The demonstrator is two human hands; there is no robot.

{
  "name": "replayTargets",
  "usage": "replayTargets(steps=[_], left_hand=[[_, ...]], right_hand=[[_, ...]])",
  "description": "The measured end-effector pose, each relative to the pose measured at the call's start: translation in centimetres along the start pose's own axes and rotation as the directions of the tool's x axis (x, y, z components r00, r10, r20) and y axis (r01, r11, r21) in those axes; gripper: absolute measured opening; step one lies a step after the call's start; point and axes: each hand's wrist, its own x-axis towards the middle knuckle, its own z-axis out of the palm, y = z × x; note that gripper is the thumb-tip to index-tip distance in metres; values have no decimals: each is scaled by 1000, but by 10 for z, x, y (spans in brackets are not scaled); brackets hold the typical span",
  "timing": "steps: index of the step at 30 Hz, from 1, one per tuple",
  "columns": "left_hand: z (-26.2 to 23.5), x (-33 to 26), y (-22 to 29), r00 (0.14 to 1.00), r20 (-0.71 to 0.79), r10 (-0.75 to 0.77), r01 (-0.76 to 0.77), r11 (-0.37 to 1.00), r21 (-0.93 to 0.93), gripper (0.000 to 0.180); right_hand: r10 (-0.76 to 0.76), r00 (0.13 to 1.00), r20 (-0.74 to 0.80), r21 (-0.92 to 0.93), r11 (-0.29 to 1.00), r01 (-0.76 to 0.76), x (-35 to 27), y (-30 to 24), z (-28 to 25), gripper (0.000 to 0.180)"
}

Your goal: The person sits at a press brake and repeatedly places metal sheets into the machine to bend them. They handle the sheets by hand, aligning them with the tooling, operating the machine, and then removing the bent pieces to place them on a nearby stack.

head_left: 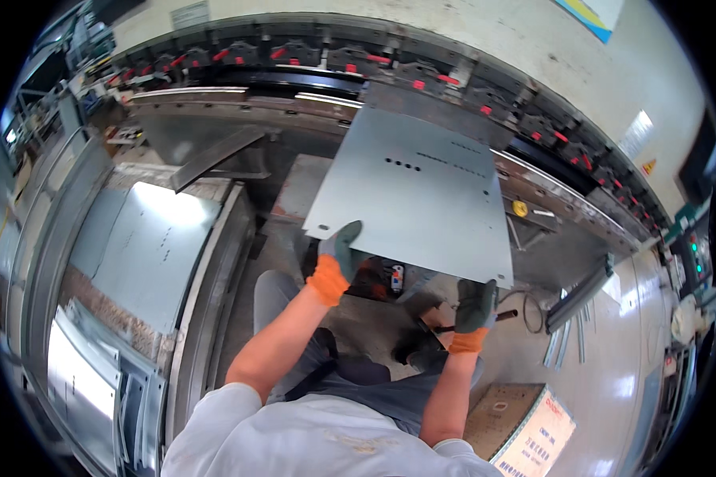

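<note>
A press brake (pixel 422 75) spans twelve o'clock; both gloved hands, left hand (pixel 338 250) and right hand (pixel 476 306), grip a steel sheet (pixel 418 195). The cardboard box (pixel 525 429) at five o'clock seems closed.

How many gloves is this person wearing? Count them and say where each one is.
2. The left glove grips the near left edge of the metal sheet; the right glove grips its near right corner.

A stack of metal sheets (pixel 147 246) lies on the left table (pixel 215 262). A cardboard box (pixel 525 425) sits on the floor; metal strips (pixel 569 338) lean nearby.
</note>
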Motion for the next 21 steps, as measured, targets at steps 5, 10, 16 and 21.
replayTargets(steps=[5,10,16,21], left_hand=[[-8,2,-9,998,59,4,3,993,-121,41],[61,-22,38,818,530,221,-255,967,-10,69],[159,0,115,878,478,24,-2,999,-46,103],[191,17,141,842,538,47,40,988,-149,117]], right_hand=[[-23,904,426,107,994,-25,18,-3,-42,51],[150,980,128,-58,988,-143,-26,-16,-4,59],[285,952,114,-103,956,-274,-41,10,-32,61],[321,947,28,-84,944,-318,-54,13,-37,61]])
